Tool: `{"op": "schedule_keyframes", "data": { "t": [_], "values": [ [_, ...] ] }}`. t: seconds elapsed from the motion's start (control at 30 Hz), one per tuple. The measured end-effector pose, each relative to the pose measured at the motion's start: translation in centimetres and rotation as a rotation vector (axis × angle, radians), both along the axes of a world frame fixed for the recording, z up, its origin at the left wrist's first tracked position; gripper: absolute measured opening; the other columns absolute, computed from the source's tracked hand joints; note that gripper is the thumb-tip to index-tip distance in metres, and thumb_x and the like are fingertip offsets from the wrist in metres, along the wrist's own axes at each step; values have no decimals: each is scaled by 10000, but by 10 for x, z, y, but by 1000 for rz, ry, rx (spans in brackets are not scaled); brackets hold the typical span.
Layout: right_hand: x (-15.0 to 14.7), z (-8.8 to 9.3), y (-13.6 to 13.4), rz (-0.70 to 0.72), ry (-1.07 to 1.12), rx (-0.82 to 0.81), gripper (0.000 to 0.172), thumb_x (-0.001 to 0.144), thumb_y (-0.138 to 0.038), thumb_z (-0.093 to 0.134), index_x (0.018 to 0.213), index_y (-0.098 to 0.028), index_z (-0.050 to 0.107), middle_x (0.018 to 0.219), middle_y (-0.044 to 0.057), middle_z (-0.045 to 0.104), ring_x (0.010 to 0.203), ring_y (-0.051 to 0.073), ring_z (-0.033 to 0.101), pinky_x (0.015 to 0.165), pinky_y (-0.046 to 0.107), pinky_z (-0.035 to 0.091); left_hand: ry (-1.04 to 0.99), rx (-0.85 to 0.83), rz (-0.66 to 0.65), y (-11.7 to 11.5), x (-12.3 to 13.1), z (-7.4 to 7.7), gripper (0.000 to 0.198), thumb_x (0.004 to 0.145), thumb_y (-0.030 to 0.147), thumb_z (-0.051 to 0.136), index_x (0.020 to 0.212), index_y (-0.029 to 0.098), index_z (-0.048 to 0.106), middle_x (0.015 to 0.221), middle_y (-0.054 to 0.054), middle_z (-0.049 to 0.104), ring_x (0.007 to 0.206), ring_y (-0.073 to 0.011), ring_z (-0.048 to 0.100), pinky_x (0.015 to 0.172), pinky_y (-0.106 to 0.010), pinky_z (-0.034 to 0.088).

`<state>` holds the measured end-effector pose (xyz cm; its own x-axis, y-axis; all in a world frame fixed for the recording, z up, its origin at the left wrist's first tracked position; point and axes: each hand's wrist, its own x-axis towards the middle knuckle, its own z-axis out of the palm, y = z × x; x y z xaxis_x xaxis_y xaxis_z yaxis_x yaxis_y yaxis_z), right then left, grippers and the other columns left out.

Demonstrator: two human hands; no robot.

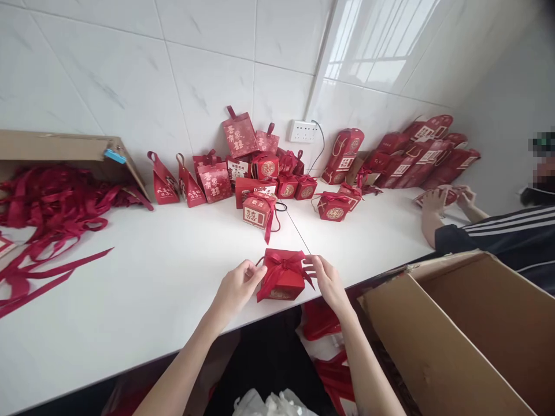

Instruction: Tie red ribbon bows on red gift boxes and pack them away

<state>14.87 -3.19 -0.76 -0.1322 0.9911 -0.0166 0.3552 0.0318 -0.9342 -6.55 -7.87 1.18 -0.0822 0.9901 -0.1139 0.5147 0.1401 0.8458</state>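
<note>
Head view: brown cardboard box (pixel 56 143) at left holds crimson fabric ribbons (pixel 56 196). Oblong red card box (pixel 287 286), gold-printed face nearward, long axis left–right, sits at white table (pixel 173 271)'s near edge, between our left hand (pixel 237 284), fingers curled, and right hand (pixel 330 283), fingers loosely parted; either grip we cannot tell.

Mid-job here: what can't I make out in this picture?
All in the head view:
Back of the bowed red box: hidden by its front.
Lower fingers of the left hand: hidden by the hand itself.
Left carton: cut off by the left edge.
Right carton: cut off by the right and bottom edges.
Co-worker's red item: partly covered by their hands.
</note>
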Motion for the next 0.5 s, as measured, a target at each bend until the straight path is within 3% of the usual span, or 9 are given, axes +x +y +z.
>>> {"op": "schedule_keyframes", "data": {
  "t": [0.23,0.33,0.5],
  "values": [
    [4,2,-18,106,-11,-68,397,854,-517,405,666,-182,504,651,5,533,657,151,520,638,273,411,-96,-83,-181,-2,-2,5,359,765,508,487,612,187,440,566,51,445,531,-107,422,524,-223,329],
    [2,0,-19,120,75,-101,353,822,-498,476,668,-181,484,660,-8,504,647,136,495,619,258,399,-98,-138,-296,1,-7,8,361,767,500,498,607,181,447,562,50,445,535,-106,430,539,-223,334],
    [7,5,-18,184,99,-132,311,817,-460,510,692,-176,488,638,-24,488,605,112,451,581,241,364,-3,-217,-339,1,-17,11,407,772,554,475,628,175,511,576,32,506,546,-124,475,542,-231,352]
  ]
}}
